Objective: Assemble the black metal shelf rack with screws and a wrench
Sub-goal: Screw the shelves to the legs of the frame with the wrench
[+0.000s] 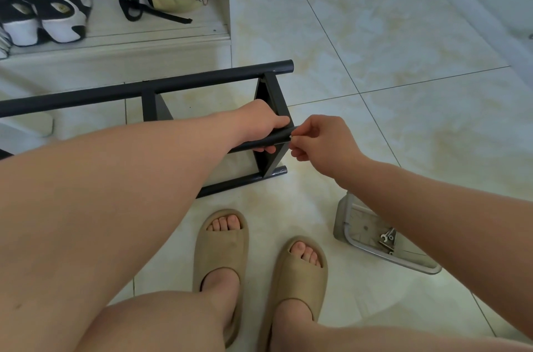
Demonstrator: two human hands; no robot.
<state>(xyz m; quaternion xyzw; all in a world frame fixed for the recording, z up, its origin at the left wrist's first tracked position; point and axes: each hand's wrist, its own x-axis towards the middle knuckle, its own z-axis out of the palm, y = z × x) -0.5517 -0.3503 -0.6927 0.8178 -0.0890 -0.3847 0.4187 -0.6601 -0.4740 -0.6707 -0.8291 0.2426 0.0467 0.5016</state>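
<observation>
At mid-frame, left hand (259, 123) wraps round a black round metal crossbar (253, 145), likely steadying it against the upright. Opposite, right hand (320, 138) pinches a small silver screw (291, 136) at the bar's end, probably to start the thread by finger. Whole black metal shelf rack (144, 89) lies tipped on the pale tiled floor (403, 48). Off right, grey plastic tray (403, 262) holds a small silver wrench (385, 237), near the right forearm. Beige slippers (222, 247) sit just below; nothing seems to block the joint.

No legible text or labels anywhere.
</observation>
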